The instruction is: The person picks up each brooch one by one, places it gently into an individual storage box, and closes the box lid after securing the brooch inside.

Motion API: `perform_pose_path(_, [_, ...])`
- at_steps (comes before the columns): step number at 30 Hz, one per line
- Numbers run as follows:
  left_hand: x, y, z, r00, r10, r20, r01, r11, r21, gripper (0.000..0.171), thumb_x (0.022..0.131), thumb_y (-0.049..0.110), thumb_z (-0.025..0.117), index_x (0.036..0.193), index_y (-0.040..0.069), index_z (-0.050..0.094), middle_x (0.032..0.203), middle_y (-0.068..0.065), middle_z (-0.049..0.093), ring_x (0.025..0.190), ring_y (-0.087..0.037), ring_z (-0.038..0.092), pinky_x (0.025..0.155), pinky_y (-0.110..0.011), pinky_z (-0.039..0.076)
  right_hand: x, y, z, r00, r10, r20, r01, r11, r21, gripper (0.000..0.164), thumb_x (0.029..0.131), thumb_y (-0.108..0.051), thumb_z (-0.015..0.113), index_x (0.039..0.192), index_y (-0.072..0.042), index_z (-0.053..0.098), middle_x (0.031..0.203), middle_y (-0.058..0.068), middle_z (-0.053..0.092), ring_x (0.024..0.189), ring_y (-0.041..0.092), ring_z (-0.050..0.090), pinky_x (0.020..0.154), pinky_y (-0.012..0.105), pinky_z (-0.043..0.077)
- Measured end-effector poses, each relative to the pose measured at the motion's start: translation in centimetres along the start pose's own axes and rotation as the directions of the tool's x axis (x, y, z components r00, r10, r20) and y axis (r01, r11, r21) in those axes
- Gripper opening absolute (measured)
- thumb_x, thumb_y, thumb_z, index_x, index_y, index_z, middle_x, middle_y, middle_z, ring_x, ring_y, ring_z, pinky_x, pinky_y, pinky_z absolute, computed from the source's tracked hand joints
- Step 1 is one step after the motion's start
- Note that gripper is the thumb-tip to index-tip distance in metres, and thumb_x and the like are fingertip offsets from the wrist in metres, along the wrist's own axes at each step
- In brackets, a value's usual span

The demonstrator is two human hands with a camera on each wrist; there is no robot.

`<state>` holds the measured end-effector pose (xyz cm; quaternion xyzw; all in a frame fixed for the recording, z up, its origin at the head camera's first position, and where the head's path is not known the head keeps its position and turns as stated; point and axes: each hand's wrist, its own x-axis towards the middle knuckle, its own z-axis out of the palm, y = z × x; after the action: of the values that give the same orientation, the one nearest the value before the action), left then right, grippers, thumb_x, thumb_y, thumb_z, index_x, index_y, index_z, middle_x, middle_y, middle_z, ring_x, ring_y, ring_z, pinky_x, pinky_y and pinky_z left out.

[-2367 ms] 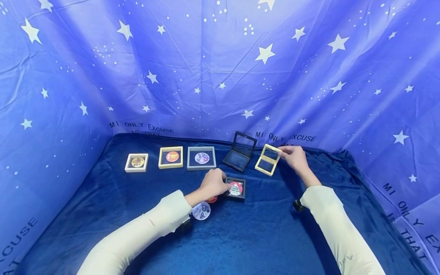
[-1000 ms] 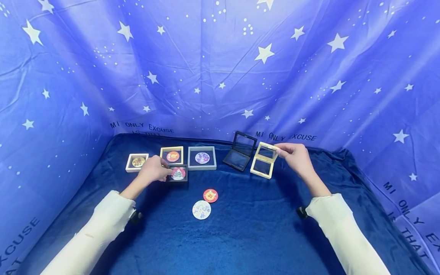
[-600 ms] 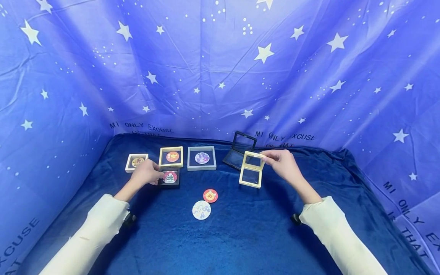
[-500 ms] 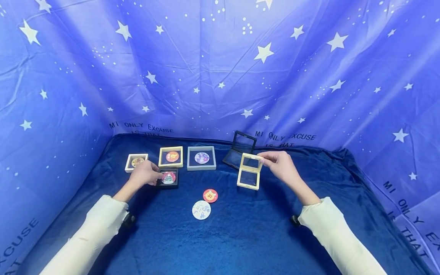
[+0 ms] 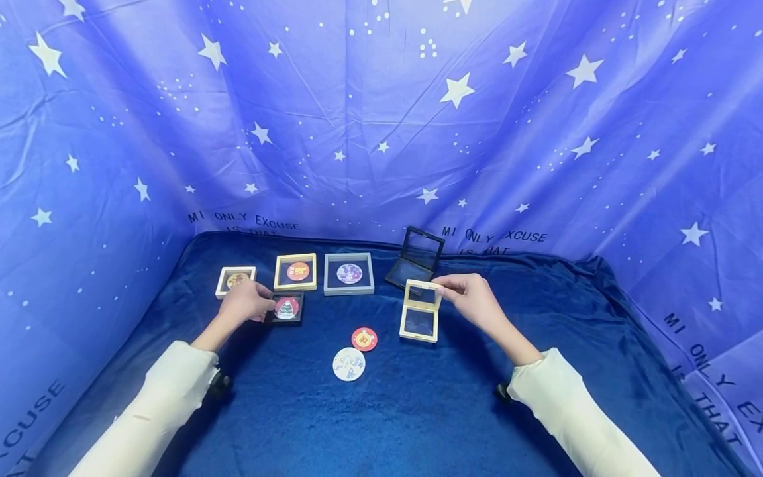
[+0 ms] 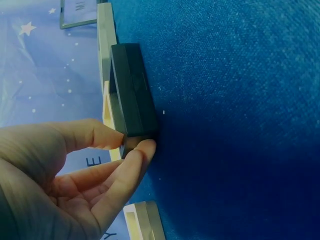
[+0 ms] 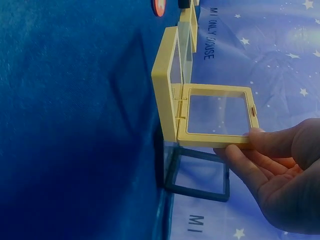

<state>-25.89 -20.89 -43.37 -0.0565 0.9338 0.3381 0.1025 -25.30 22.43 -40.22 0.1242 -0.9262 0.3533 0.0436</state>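
Observation:
My left hand (image 5: 246,301) pinches the left edge of a small black display case (image 5: 287,308), closed around a red badge with a Christmas tree. In the left wrist view, thumb and fingertips grip the end of this black case (image 6: 134,90). My right hand (image 5: 473,298) holds a cream-yellow hinged display case (image 5: 420,322) by the side of its raised lid. The right wrist view shows that yellow case (image 7: 167,75) unfolded, with thumb and fingers pinching the lid's edge. A red round badge (image 5: 364,339) and a white patterned badge (image 5: 348,364) lie between my hands.
Along the back stand a white case (image 5: 223,283), a yellow case (image 5: 314,281) and a grey case (image 5: 332,285), each with a badge inside. A larger black case (image 5: 411,271) stands unfolded behind the yellow one. Blue velvet (image 5: 357,430) covers the table; starry curtains (image 5: 381,99) surround it.
My left hand has carried the black case from the middle to the left, below the closed yellow case. My right hand has brought the unfolded yellow case left and toward the front.

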Motion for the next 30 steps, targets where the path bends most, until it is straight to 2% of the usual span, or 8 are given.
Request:
perform_pose_path(10, [0.2, 0.1, -0.2, 0.999, 0.014, -0.040, -0.011, 0.998, 0.055, 0.032, 0.087, 0.013, 0.072, 0.112, -0.008, 0.072, 0.059, 0.001, 0.068, 0.052, -0.005, 0.063, 0.060, -0.026, 0.049, 0.1, 0.3, 1.1, 1.000, -0.007, 0.024, 0.006, 1.000, 0.020, 0.017, 0.096, -0.008, 0.069, 0.109, -0.006, 0.079, 0.106, 0.013, 0.078, 0.089, 0.021, 0.069, 0.072, 0.032, 0.052])
perform_pose_path(16, [0.2, 0.2, -0.2, 0.998, 0.024, -0.051, -0.020, 0.997, 0.076, 0.030, 0.087, 0.012, 0.072, 0.110, -0.007, 0.073, 0.058, 0.002, 0.068, 0.052, -0.006, 0.063, 0.061, -0.028, 0.048, 0.0, 0.4, 1.5, 1.000, -0.013, 0.028, 0.013, 1.000, 0.010, 0.017, 0.095, -0.008, 0.069, 0.109, -0.006, 0.079, 0.107, 0.013, 0.078, 0.091, 0.022, 0.071, 0.074, 0.033, 0.054])
perform_pose_path(24, [0.1, 0.5, -0.3, 0.998, 0.030, -0.048, -0.026, 0.996, 0.084, 0.031, 0.087, 0.011, 0.071, 0.111, -0.008, 0.073, 0.059, 0.000, 0.069, 0.053, -0.006, 0.063, 0.061, -0.028, 0.049, -0.1, 0.6, 1.8, 0.999, -0.003, 0.038, 0.002, 1.000, 0.022, 0.016, 0.095, -0.007, 0.069, 0.109, -0.006, 0.079, 0.102, 0.013, 0.079, 0.087, 0.020, 0.070, 0.072, 0.030, 0.052])
perform_pose_path(30, [-0.2, 0.6, -0.6, 0.996, 0.050, -0.072, -0.041, 0.993, 0.114, 0.031, 0.086, 0.012, 0.070, 0.109, -0.008, 0.073, 0.060, -0.001, 0.070, 0.053, -0.008, 0.064, 0.064, -0.032, 0.050, -0.2, 0.6, 1.9, 0.999, 0.002, 0.048, -0.003, 1.000, 0.022, 0.015, 0.096, -0.007, 0.068, 0.107, -0.006, 0.079, 0.099, 0.012, 0.079, 0.082, 0.018, 0.067, 0.071, 0.030, 0.050])
